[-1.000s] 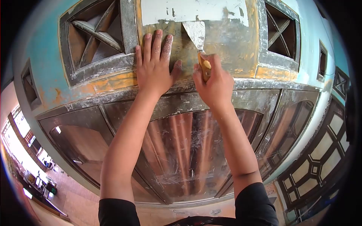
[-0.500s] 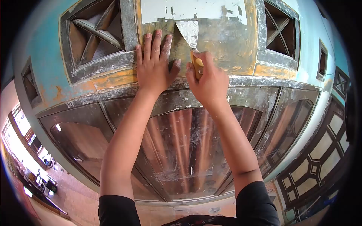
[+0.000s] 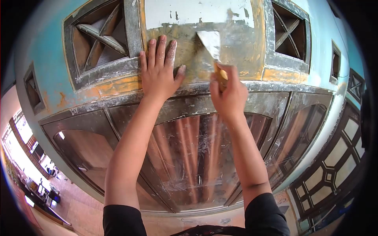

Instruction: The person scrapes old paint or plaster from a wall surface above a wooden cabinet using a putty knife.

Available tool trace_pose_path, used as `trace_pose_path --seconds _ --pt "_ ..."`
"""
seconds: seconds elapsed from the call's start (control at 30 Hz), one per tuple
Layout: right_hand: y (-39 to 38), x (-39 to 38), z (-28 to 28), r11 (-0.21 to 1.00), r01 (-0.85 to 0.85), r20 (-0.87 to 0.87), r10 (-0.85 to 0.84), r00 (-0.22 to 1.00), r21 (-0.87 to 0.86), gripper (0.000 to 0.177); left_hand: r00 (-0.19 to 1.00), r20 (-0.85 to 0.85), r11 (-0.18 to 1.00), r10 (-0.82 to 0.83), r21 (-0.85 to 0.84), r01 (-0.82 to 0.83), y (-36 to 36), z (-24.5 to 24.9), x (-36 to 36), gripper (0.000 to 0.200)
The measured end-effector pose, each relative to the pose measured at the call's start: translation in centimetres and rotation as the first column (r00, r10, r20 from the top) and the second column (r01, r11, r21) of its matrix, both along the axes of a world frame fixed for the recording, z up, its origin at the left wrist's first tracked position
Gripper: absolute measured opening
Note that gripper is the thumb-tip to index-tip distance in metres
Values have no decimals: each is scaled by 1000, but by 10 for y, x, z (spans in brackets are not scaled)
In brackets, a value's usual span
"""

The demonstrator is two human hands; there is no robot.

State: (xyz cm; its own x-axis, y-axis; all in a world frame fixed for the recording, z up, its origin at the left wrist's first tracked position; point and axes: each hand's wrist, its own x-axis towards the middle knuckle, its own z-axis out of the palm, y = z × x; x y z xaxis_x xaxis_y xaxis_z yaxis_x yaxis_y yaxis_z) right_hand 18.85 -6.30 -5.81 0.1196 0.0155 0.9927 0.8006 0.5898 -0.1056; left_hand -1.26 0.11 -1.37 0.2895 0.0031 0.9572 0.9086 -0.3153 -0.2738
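Gripping the scraper [image 3: 211, 44] in a closed right hand [image 3: 231, 94], the person works at the stained panel [image 3: 242, 47], blade contact blurred, left hand [image 3: 159, 80] spread flat apart from it, any further stroke calling for a low, even blade.

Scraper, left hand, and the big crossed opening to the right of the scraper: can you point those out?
Scraper [image 3: 212, 42], head view: on the metal blade.
Left hand [image 3: 158, 81], head view: on the back of the hand.
Crossed opening [image 3: 289, 31], head view: where its bars cross.
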Motion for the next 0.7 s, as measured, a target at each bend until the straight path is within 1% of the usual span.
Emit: trace_pose_path --seconds 0.07,0.1,0.13,0.2,0.23,0.33,0.4,0.47,0.53,0.6,0.67,0.7 --pt "2 17 -6 996 31 -91 -39 995 -85 30 998 -4 998 57 -19 -57 -2 0 0 75" --pt "5 25 -5 994 49 -101 -59 993 -99 29 998 -1 998 59 -27 -59 -2 0 1 75" --pt "5 28 -2 994 55 -106 -65 992 -98 29 999 -5 998 52 -25 -52 -3 -1 2 75" --pt "5 36 6 997 67 -98 -70 993 -35 28 997 25 997 67 -35 -66 -3 -2 4 75" --pt "1 41 9 997 74 -99 -77 992 -34 28 999 25 999 38 -38 -37 -3 -1 6 76" --pt "-6 58 9 996 71 -104 -76 992 -51 26 999 4 998 46 -31 -46 -4 5 10 77" --pt "-3 77 8 995 92 -158 -98 983 -44 26 999 -6 999 38 -32 -38 -3 16 16 77" --pt "0 88 12 996 61 -192 -74 979 -72 26 998 -36 998 58 5 -58 0 30 26 76" --pt "2 97 21 997 77 -134 -81 988 -29 28 998 -46 999 46 21 -46 2 44 40 76" --pt "-2 101 27 995 85 -133 -91 987 -46 28 993 -36 993 116 21 -115 1 55 54 74" --pt "-7 104 27 990 88 -101 -99 990 -111 27 993 -14 992 116 57 -115 6 56 61 74" --pt "-5 107 22 994 68 -96 -75 993 -80 28 993 6 990 115 83 -115 8 55 64 74"
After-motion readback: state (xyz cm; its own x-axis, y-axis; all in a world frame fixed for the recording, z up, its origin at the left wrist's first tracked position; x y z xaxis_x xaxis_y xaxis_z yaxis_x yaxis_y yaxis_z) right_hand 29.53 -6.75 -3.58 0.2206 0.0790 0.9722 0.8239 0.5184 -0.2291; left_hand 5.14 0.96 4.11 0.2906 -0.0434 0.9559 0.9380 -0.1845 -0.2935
